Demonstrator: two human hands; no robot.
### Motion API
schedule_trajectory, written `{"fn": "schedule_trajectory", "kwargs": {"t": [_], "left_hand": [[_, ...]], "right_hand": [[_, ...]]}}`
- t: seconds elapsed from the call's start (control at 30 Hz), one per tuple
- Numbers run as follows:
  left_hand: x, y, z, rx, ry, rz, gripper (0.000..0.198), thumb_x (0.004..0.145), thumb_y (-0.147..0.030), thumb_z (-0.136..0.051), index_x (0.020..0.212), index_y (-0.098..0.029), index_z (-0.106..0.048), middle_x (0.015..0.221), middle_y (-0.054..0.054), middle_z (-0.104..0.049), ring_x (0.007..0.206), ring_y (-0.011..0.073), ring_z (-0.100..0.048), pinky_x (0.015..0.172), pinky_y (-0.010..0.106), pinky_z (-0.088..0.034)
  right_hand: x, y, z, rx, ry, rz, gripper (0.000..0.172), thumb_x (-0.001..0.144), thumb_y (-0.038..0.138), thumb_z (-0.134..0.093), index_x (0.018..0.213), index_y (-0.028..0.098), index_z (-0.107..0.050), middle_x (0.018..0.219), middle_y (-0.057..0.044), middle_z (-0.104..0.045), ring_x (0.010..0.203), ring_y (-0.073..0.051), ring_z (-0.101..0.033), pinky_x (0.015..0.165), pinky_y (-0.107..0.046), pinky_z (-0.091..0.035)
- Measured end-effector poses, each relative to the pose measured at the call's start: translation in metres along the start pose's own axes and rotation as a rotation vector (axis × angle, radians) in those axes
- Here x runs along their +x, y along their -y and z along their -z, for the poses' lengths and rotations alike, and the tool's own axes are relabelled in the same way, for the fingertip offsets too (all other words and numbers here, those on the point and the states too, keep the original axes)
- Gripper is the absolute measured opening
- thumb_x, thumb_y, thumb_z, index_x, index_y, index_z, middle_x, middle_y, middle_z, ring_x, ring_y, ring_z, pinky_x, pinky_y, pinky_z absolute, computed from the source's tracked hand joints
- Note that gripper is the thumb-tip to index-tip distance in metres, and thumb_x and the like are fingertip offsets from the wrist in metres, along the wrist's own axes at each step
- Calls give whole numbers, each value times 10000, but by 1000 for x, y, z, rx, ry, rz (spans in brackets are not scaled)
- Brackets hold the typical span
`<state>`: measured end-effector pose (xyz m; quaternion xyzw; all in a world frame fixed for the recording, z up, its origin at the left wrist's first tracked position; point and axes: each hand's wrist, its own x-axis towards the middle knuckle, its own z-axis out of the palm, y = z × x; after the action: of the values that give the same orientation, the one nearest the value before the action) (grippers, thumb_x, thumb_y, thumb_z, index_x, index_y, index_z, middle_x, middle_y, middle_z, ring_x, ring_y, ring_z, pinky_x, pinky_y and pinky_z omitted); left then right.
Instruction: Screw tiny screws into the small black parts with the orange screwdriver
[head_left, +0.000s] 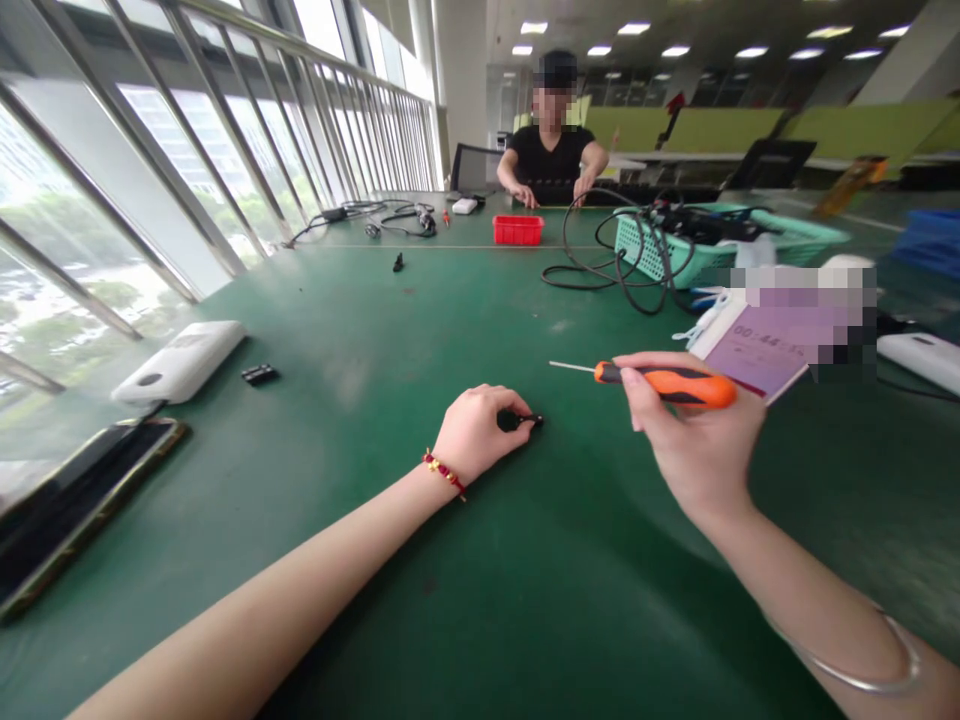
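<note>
My left hand point(480, 430) rests on the green table, its thumb and fingers pinched on a small black part point(531, 420). Most of that part is hidden by the fingers, so its kind cannot be made out. My right hand point(697, 430) is raised to the right of it, closed around a screwdriver point(675, 385) with an orange and black handle. The thin metal shaft points left, its tip in the air above and slightly right of the small black part, apart from it.
Left lie a phone point(82, 510), a white power bank point(180, 360) and a small black piece point(260, 375). Farther off stand a red box point(517, 230) and a teal basket point(712, 265) with cables. A lit phone screen point(772, 340) is behind my right hand. A person point(553, 150) sits opposite.
</note>
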<state>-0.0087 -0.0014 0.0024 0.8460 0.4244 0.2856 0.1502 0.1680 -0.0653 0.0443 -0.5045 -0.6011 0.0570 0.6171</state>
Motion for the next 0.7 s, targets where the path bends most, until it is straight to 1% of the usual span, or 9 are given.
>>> {"fn": "schedule_trajectory", "kwargs": {"t": [0.1, 0.2, 0.47, 0.7], "left_hand": [[-2, -1, 2, 50, -18, -14, 80, 717, -254, -600, 749, -215, -662, 770, 11, -679, 766, 179, -592, 769, 319, -470], [-2, -1, 2, 44, -21, -19, 66, 715, -244, -601, 734, -213, -655, 769, 15, -675, 783, 186, -580, 757, 316, -474], [-2, 0, 1, 8, -16, -10, 60, 713, -232, -596, 730, -203, -645, 770, 10, -664, 772, 177, -568, 738, 306, -474], [-1, 0, 1, -11, -24, -25, 28, 695, -204, -606, 713, -197, -626, 762, 18, -652, 765, 177, -572, 725, 306, -475]], "right_hand": [[-3, 4, 1, -29, 29, 65, 98, 788, 272, -582, 706, 225, -606, 629, -10, -625, 558, -136, -597, 546, -267, -479], [-6, 6, 1, -89, 63, 113, 112, 787, 282, -582, 684, 238, -580, 625, -2, -624, 561, -136, -596, 541, -262, -467], [-6, 4, -1, -96, 128, 72, 122, 785, 299, -578, 683, 232, -574, 615, 13, -618, 525, -114, -574, 502, -240, -435], [-8, 3, -3, -103, 146, 74, 132, 782, 296, -582, 675, 218, -579, 644, 5, -629, 565, -117, -582, 539, -235, -442]]}}
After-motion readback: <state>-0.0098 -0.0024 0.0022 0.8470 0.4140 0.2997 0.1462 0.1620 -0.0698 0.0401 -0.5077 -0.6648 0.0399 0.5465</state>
